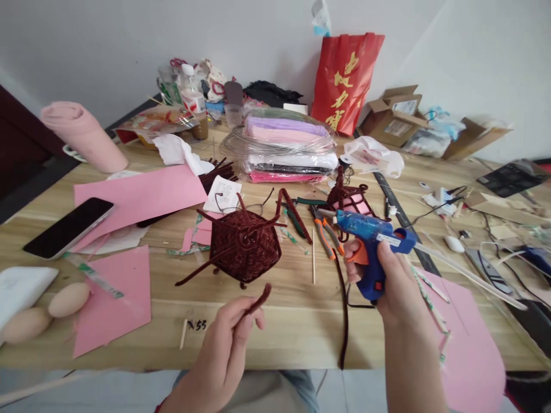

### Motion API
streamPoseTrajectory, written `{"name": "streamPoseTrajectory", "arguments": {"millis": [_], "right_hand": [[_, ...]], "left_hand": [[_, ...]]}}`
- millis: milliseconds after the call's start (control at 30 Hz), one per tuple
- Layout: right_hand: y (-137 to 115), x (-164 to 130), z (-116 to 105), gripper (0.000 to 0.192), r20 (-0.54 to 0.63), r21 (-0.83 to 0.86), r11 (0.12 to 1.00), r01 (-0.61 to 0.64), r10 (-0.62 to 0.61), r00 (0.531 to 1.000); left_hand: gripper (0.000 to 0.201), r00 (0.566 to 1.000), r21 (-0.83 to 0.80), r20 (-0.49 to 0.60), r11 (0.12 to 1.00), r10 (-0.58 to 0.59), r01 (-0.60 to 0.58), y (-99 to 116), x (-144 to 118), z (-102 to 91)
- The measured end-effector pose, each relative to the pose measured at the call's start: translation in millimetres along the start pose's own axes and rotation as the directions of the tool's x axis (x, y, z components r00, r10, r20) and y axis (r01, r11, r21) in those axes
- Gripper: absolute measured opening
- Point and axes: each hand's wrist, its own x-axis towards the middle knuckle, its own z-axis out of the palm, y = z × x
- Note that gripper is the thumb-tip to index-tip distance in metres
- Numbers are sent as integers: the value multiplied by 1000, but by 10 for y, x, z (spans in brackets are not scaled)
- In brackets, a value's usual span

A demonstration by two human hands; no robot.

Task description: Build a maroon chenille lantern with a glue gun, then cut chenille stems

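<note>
My left hand (235, 335) is closed, pinching a short piece of dark brown pipe cleaner (261, 298) between thumb and fingers. My right hand (390, 281) is wrapped round a blue hot glue gun (370, 229), with fingers at its orange trigger. The gun's nozzle points left, and a long glue stick (465, 269) sticks out of its back. Just beyond my left hand stands a brown pipe-cleaner piece (245, 244) shaped like a many-sided roof, with loose stems bending outward. Behind the gun, partly hidden, is a brown and pink pipe-cleaner lantern shape (348, 198).
Orange-handled pliers (327, 229) lie beside the gun's nozzle. Pink sheets (114, 298), a phone (69, 226) and two eggs (69, 299) are at the left. Bagged pipe cleaners (293, 149) and a red bag (346, 80) stand behind. A long brown stem (343, 315) lies between my hands.
</note>
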Motion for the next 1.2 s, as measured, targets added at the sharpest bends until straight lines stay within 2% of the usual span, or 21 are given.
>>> {"name": "streamPoseTrajectory", "arguments": {"millis": [200, 367, 467, 600, 767, 967, 1200], "right_hand": [[62, -208, 286, 34, 190, -249, 947, 204, -158, 969], [207, -281, 373, 34, 220, -411, 872, 266, -188, 957], [288, -282, 377, 35, 222, -443, 858, 260, -176, 959], [362, -285, 395, 33, 202, -452, 862, 229, -151, 968], [437, -270, 424, 31, 221, -433, 871, 232, -147, 964], [444, -242, 447, 29, 252, -417, 876, 244, -147, 956], [438, -220, 440, 28, 274, -405, 869, 284, -180, 945]], "left_hand": [[15, 972, 3, -213, 995, -101, 104, -84, -65, -289], [14, 934, 55, -322, 982, -154, 181, -46, -62, -418], [9, 915, 71, -384, 983, -128, 168, -19, -40, -442], [2, 935, 132, -354, 988, -25, 76, -58, -15, -502], [12, 933, 186, -358, 982, 44, 25, -105, 11, -553], [22, 927, 222, -336, 970, 167, -94, -124, 54, -558], [25, 924, 220, -335, 969, 184, -113, -126, 43, -564]]}}
